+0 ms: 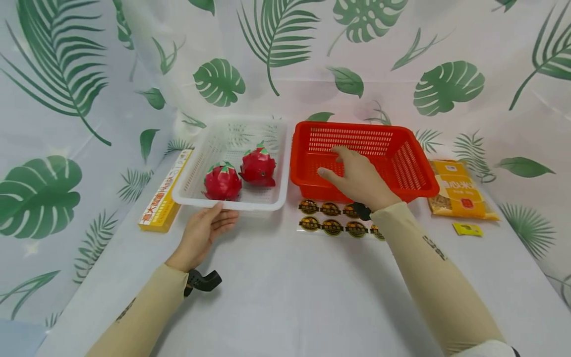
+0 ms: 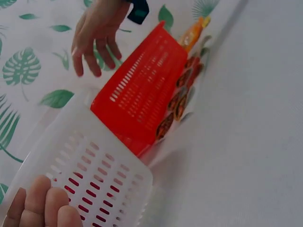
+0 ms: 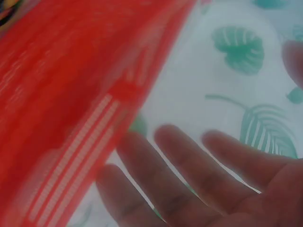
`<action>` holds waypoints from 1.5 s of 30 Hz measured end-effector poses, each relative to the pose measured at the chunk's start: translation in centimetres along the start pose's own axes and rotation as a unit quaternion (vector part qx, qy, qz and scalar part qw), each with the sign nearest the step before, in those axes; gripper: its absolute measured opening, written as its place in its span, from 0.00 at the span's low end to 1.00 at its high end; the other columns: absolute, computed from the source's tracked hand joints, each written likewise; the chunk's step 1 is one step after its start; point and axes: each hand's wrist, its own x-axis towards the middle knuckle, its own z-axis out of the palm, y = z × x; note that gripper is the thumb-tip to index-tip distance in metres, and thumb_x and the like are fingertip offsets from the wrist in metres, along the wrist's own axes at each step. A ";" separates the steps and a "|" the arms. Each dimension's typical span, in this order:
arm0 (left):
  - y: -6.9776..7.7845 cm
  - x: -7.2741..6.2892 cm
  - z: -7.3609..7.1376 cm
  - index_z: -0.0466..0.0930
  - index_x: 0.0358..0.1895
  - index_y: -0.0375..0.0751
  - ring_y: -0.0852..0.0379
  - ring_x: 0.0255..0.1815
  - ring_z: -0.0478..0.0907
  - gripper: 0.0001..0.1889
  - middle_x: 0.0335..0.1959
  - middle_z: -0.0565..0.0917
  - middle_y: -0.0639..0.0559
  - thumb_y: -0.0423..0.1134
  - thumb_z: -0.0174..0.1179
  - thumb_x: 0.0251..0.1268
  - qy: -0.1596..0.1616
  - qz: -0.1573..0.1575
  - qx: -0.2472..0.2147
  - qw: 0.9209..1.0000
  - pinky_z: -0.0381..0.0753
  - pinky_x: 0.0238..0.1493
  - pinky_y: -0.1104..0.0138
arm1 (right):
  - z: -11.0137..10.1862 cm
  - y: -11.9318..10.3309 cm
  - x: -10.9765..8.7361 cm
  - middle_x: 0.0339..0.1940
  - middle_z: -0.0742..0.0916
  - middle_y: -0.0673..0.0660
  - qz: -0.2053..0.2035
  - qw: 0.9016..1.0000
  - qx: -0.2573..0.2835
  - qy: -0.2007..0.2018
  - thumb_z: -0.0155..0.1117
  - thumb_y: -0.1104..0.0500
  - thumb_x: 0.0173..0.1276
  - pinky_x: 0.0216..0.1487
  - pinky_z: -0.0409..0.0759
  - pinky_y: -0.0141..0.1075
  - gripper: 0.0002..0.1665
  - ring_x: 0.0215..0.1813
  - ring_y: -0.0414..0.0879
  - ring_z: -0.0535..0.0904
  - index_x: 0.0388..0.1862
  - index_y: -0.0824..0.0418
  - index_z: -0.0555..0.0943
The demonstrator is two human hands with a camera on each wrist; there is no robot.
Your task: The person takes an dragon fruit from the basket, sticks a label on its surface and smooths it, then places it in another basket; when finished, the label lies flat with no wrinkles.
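Two red dragon fruits with green tips, one on the left [image 1: 222, 182] and one on the right [image 1: 258, 167], lie in a white plastic basket [image 1: 232, 205]. My left hand [image 1: 204, 235] holds this basket's front rim, thumb at the edge and fingers against the outer wall. Over the red plastic basket [image 1: 308, 191], my right hand [image 1: 359, 176] hovers with fingers spread and nothing in its grasp. The left wrist view shows those right-hand fingers hanging loose above the red basket's rim.
Left of the white basket lies a yellow-and-white box [image 1: 165, 198]. A sheet of round black-and-gold stickers [image 1: 332, 227] lies before the red basket. To the right are an orange food packet [image 1: 461, 191] and a small yellow sachet [image 1: 467, 229]. A leaf-print cloth hangs behind.
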 end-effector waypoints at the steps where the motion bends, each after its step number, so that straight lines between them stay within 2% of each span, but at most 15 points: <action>1: 0.0 0.2 0.0 0.70 0.67 0.26 0.56 0.51 0.88 0.29 0.43 0.90 0.59 0.52 0.47 0.84 0.001 -0.002 -0.006 1.000 0.86 0.56 0.70 | 0.1 -0.6 0.6 0.74 0.76 0.65 -0.002 1.000 -0.001 -0.008 0.62 0.35 0.74 0.68 0.78 0.63 0.50 0.71 0.62 0.74 0.83 0.59 0.58; 6: 0.2 0.8 -0.1 0.70 0.66 0.25 0.56 0.51 0.89 0.28 0.42 0.91 0.58 0.51 0.49 0.84 -0.004 -0.007 -0.037 0.999 0.87 0.55 0.71 | 1.0 -4.1 3.5 0.65 0.83 0.63 -0.006 0.999 -0.012 -0.036 0.64 0.38 0.74 0.64 0.83 0.55 0.43 0.62 0.57 0.79 0.78 0.61 0.67; 8: 0.2 1.0 -0.2 0.70 0.65 0.24 0.57 0.49 0.89 0.27 0.41 0.91 0.58 0.50 0.48 0.85 -0.008 -0.005 -0.048 0.999 0.87 0.54 0.71 | 1.4 -5.5 4.4 0.56 0.86 0.63 -0.013 0.999 -0.020 -0.043 0.64 0.39 0.74 0.60 0.85 0.50 0.40 0.54 0.56 0.82 0.74 0.62 0.71; 10: 0.2 1.2 -0.3 0.70 0.65 0.24 0.59 0.48 0.89 0.27 0.41 0.91 0.58 0.49 0.48 0.85 -0.012 -0.004 -0.058 0.998 0.87 0.54 0.71 | 1.8 -6.9 5.4 0.54 0.87 0.62 -0.016 0.998 -0.030 -0.046 0.64 0.39 0.74 0.59 0.86 0.48 0.39 0.51 0.55 0.83 0.73 0.63 0.72; 13: 0.2 1.4 -0.4 0.69 0.64 0.24 0.60 0.47 0.90 0.26 0.40 0.91 0.58 0.48 0.48 0.85 -0.014 -0.007 -0.068 0.998 0.87 0.54 0.71 | 2.7 -8.7 6.9 0.57 0.87 0.63 -0.005 0.998 -0.039 -0.055 0.63 0.39 0.75 0.58 0.87 0.47 0.39 0.52 0.55 0.84 0.73 0.63 0.72; 14: 0.2 1.4 -0.4 0.69 0.65 0.24 0.60 0.47 0.90 0.26 0.41 0.91 0.58 0.48 0.48 0.85 -0.015 -0.008 -0.070 0.997 0.87 0.54 0.71 | 3.0 -9.3 7.4 0.62 0.86 0.62 0.002 0.998 -0.042 -0.055 0.63 0.39 0.75 0.60 0.87 0.48 0.40 0.55 0.55 0.83 0.74 0.63 0.72; 16: 0.2 1.5 -0.5 0.69 0.65 0.25 0.59 0.48 0.90 0.25 0.41 0.91 0.58 0.48 0.48 0.85 -0.016 -0.013 -0.073 0.997 0.87 0.54 0.71 | 3.8 -10.3 8.4 0.64 0.84 0.62 0.012 0.997 -0.042 -0.056 0.63 0.40 0.74 0.56 0.88 0.46 0.39 0.54 0.54 0.83 0.74 0.63 0.72; 18: 0.1 1.5 -0.6 0.69 0.65 0.26 0.58 0.49 0.90 0.25 0.41 0.91 0.58 0.47 0.49 0.85 -0.015 -0.016 -0.072 0.997 0.87 0.54 0.70 | 4.7 -11.2 9.4 0.54 0.87 0.61 0.013 0.997 -0.042 -0.055 0.62 0.41 0.75 0.45 0.87 0.39 0.33 0.45 0.52 0.82 0.67 0.63 0.77; 21: -0.2 1.4 -0.8 0.69 0.66 0.26 0.58 0.49 0.90 0.25 0.41 0.92 0.58 0.47 0.50 0.84 -0.017 -0.016 -0.073 0.997 0.87 0.55 0.70 | 6.1 -12.2 10.7 0.33 0.83 0.56 -0.002 0.997 -0.051 -0.052 0.60 0.43 0.76 0.31 0.76 0.33 0.22 0.32 0.47 0.77 0.45 0.62 0.82; 24: -0.4 1.3 -0.8 0.70 0.66 0.26 0.58 0.49 0.90 0.26 0.41 0.92 0.58 0.48 0.51 0.84 -0.019 -0.012 -0.071 0.997 0.87 0.55 0.70 | 7.2 -13.0 11.6 0.24 0.77 0.53 -0.013 0.997 -0.060 -0.046 0.57 0.46 0.76 0.30 0.72 0.33 0.20 0.28 0.46 0.73 0.30 0.60 0.78; 27: -0.6 1.2 -0.7 0.70 0.67 0.25 0.58 0.48 0.90 0.27 0.41 0.92 0.58 0.48 0.51 0.83 -0.022 -0.011 -0.065 0.998 0.87 0.54 0.70 | 8.0 -13.7 12.2 0.28 0.81 0.55 -0.010 0.997 -0.062 -0.040 0.56 0.50 0.74 0.37 0.78 0.36 0.18 0.33 0.49 0.76 0.31 0.62 0.80; 30: -0.8 0.9 -0.7 0.70 0.67 0.25 0.57 0.49 0.90 0.27 0.43 0.92 0.56 0.49 0.52 0.83 -0.024 -0.013 -0.058 0.998 0.87 0.54 0.70 | 9.0 -14.1 13.0 0.39 0.87 0.58 0.011 0.997 -0.070 -0.040 0.57 0.51 0.72 0.45 0.84 0.40 0.17 0.41 0.51 0.80 0.42 0.64 0.85; 34: -1.1 0.8 -0.6 0.71 0.65 0.24 0.56 0.49 0.89 0.27 0.46 0.92 0.51 0.48 0.52 0.83 -0.022 -0.013 -0.059 0.998 0.87 0.54 0.70 | 10.4 -14.5 14.3 0.49 0.87 0.59 0.040 0.993 -0.103 -0.039 0.60 0.49 0.72 0.52 0.87 0.43 0.21 0.45 0.51 0.82 0.52 0.62 0.85; 38: -1.2 0.8 -0.6 0.72 0.63 0.24 0.58 0.46 0.89 0.25 0.46 0.92 0.50 0.48 0.52 0.83 -0.019 -0.010 -0.065 0.998 0.87 0.53 0.70 | 11.9 -14.7 15.9 0.48 0.87 0.57 0.060 0.986 -0.150 -0.039 0.62 0.44 0.71 0.49 0.90 0.46 0.23 0.42 0.50 0.84 0.53 0.59 0.85; 45: -0.7 1.0 -0.9 0.73 0.62 0.23 0.57 0.46 0.89 0.25 0.44 0.93 0.52 0.46 0.51 0.84 -0.022 0.003 -0.064 0.998 0.88 0.52 0.70 | 13.0 -15.4 17.9 0.53 0.89 0.56 0.092 0.971 -0.220 -0.027 0.66 0.34 0.67 0.35 0.90 0.52 0.32 0.44 0.54 0.85 0.55 0.57 0.86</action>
